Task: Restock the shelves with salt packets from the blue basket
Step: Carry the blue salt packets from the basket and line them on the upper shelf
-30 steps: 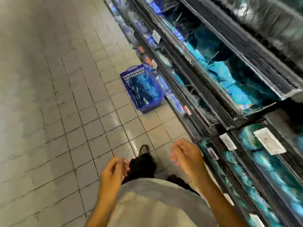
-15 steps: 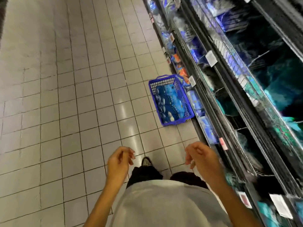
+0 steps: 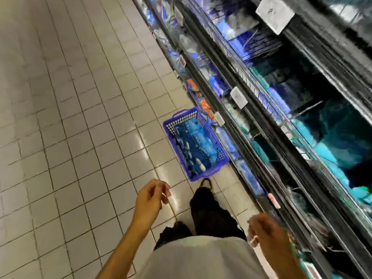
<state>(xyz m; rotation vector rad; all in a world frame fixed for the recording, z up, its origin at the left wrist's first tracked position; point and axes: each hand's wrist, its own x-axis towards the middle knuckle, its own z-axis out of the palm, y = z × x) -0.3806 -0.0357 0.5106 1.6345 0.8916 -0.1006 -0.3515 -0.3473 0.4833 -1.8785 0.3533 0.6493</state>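
Note:
A blue plastic basket (image 3: 172, 126) stands on the tiled floor against the foot of the shelves. Blue salt packets (image 3: 198, 146) fill it in rows. My left hand (image 3: 150, 200) hangs in front of me, below and left of the basket, fingers loosely curled and holding nothing. My right hand (image 3: 265, 231) is lower right, close to the shelf edge, fingers curled inward with nothing seen in them. My foot (image 3: 205, 182) is just short of the basket's near end.
Dark shelves (image 3: 267, 125) with blue and teal packets and white price tags (image 3: 238, 97) run along the right side. Orange packets (image 3: 205, 105) sit on the bottom shelf beyond the basket. Grey tiled aisle floor (image 3: 80, 117) stretches to the left.
I have walked toward the basket; it is now much closer, just ahead of my foot. Both hands stay held out in front with nothing in them.

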